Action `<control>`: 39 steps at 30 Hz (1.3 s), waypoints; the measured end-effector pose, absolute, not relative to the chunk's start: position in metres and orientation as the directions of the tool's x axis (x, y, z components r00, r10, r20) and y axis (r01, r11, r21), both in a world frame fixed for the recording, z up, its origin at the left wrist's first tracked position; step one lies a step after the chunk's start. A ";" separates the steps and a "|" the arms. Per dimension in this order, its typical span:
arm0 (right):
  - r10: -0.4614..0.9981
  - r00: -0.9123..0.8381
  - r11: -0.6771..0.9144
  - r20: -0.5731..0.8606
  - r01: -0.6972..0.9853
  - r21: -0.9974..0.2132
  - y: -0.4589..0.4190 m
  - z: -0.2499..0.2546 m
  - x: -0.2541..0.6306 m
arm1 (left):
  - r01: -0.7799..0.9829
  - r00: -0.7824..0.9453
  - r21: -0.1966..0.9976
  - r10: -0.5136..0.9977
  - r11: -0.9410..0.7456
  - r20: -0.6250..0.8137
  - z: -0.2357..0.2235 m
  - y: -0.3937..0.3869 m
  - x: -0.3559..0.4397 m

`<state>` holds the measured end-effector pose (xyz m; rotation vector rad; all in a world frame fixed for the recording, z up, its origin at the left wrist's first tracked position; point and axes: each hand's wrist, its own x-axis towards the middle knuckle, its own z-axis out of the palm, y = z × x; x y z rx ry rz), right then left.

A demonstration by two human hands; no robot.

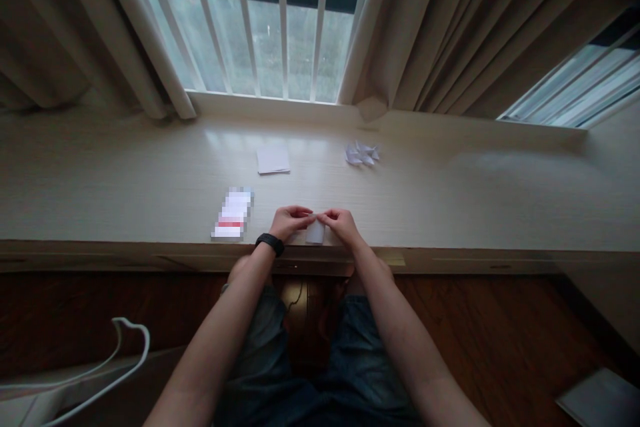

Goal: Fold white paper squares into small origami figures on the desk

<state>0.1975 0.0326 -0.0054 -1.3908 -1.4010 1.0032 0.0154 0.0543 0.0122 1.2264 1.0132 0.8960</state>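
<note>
A small piece of white paper (315,232), apparently folded, is held near the front edge of the pale counter. My left hand (290,221) pinches its upper left corner, and a black band circles that wrist. At the upper right corner, my right hand (342,223) has its thumb and fingers closed on the same paper. Beyond the hands lies a stack of white paper sheets (273,160). Several folded white paper pieces (362,154) sit in a cluster to the right of the stack.
A blurred-out phone-like item (232,215) lies on the counter (475,200) left of my hands. Behind the counter are a barred window (270,33) and beige curtains (425,27). A white cable (145,347) loops at lower left, and drawers run below the counter edge.
</note>
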 end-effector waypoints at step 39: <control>0.996 0.085 -0.045 -0.032 0.155 -0.987 0.027 0.001 0.200 | -0.038 0.341 0.982 0.927 0.183 -0.159 0.012 0.055 0.015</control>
